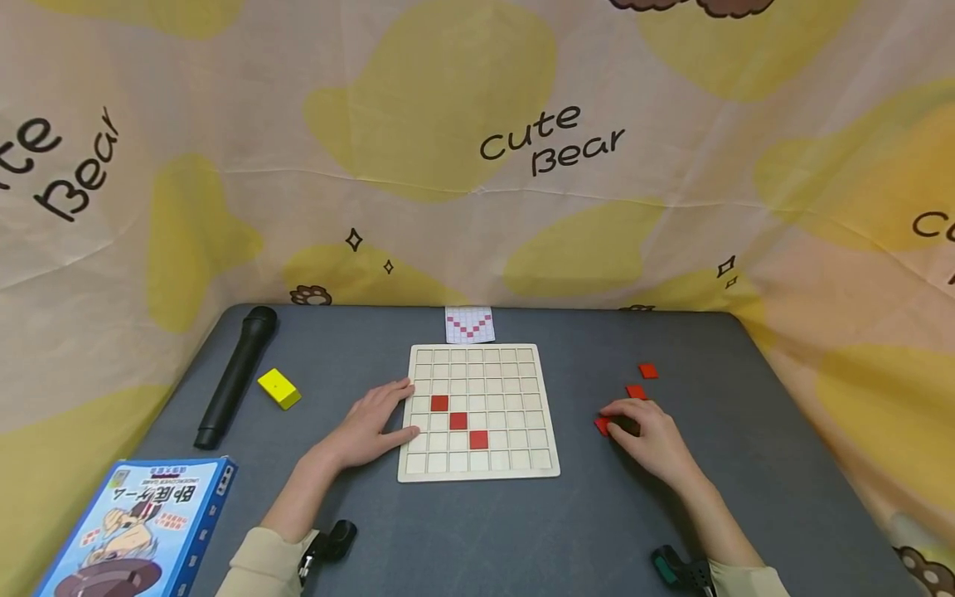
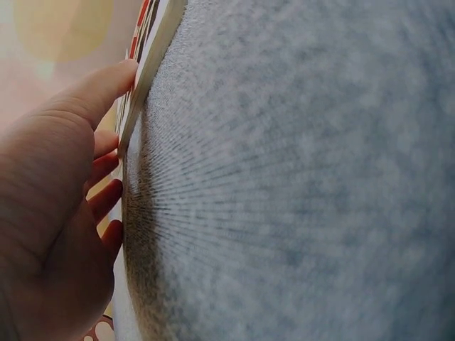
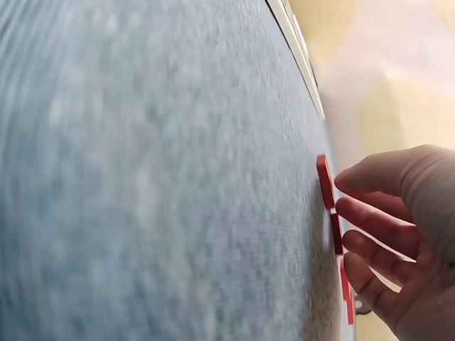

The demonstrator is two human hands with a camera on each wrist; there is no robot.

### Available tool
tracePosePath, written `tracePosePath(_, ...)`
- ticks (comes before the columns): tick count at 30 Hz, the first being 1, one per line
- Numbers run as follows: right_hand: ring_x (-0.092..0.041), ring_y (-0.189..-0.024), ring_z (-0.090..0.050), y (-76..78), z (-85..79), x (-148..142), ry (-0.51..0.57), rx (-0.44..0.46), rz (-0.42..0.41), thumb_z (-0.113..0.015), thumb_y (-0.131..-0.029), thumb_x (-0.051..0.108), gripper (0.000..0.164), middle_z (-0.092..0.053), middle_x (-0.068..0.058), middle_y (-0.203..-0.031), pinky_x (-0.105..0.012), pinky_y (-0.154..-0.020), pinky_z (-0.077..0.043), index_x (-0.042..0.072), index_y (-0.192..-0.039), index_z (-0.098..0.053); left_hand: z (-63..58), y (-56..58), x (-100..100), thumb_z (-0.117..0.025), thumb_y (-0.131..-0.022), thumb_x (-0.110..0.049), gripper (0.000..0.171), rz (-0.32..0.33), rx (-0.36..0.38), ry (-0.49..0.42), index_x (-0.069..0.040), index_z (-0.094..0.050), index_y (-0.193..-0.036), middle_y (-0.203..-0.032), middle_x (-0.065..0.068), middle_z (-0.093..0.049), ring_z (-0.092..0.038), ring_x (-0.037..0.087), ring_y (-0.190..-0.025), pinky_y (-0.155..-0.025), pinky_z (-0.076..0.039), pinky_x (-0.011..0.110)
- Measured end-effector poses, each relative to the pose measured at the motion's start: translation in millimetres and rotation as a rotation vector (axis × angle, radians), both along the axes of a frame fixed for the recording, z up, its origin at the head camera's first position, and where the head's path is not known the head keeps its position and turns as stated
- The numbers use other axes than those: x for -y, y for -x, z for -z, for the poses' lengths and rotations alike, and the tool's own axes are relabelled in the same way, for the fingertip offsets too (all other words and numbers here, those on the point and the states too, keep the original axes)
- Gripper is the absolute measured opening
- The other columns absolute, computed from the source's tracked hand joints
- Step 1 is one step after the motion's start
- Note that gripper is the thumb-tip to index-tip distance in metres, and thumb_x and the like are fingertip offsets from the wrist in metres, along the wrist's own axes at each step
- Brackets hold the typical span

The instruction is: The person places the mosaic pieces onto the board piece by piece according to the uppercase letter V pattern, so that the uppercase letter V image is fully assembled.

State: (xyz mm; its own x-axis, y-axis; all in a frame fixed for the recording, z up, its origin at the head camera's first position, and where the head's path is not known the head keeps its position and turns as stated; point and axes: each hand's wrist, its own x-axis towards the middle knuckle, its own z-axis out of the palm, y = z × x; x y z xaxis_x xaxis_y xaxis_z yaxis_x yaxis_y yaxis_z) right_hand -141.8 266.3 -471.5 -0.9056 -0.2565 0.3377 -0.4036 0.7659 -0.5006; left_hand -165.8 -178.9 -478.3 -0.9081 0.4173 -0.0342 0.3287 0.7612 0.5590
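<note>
A cream grid board (image 1: 515, 474) lies mid-table with three red square tiles (image 1: 458, 421) set in a diagonal on it. My left hand (image 1: 373, 427) rests at the board's left edge, thumb and fingertips on its rim, fingers extended. To the right of the board, my right hand (image 1: 651, 439) hovers low over loose red tiles (image 1: 648, 371) in a slanting row. Its thumb and fingertips are right at the nearest red tile (image 3: 325, 181), partly covering it in the head view. The right wrist view shows the fingers loosely bent with nothing pinched between them.
A small card with a pink V pattern (image 1: 470, 325) lies behind the board. On the left are a black cylinder (image 1: 237, 377), a yellow block (image 1: 279, 388) and a blue illustrated box (image 1: 142, 522). A patterned curtain (image 1: 418, 108) hangs behind the grey table (image 1: 492, 539).
</note>
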Motion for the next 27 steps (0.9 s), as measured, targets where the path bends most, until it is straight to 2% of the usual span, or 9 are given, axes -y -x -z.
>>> tracePosePath(8, -0.029, -0.095, -0.056, 0.7, -0.1, -8.2, -0.052, -0.005, -0.031, -0.078, -0.076, 0.0, 0.026, -0.067, -0.009, -0.107, -0.047, -0.078, -0.046, 0.007, -0.101, -0.073, 2.1, -0.2, -0.8, -0.066, -0.091, -0.04, 0.073, -0.004, -0.002, -0.002, -0.006, -0.038, -0.149, -0.157, 0.012, -0.029, -0.026, 0.036, -0.141, -0.11, -0.021, 0.062)
tracePosePath(18, -0.029, -0.099, -0.055, 3.4, -2.3, -4.7, -0.069, 0.054, -0.006, -0.082, -0.077, 0.01, 0.023, -0.066, -0.007, -0.106, -0.05, -0.086, -0.045, 0.01, -0.098, -0.072, 1.3, -1.3, -1.2, -0.065, -0.092, -0.04, 0.072, -0.013, -0.01, -0.005, -0.006, -0.038, -0.149, -0.157, 0.013, -0.03, -0.026, 0.037, -0.141, -0.109, -0.022, 0.063)
tracePosePath(27, -0.028, -0.098, -0.055, 3.7, 0.3, -1.8, -0.073, 0.041, 0.004, -0.083, -0.077, 0.013, 0.022, -0.067, -0.006, -0.103, -0.049, -0.086, -0.044, 0.01, -0.095, -0.072, -0.1, -1.8, -1.2, -0.065, -0.092, -0.04, 0.074, -0.009, 0.007, 0.001, -0.006, -0.036, -0.151, -0.158, 0.012, -0.027, -0.024, 0.037, -0.143, -0.111, -0.02, 0.062)
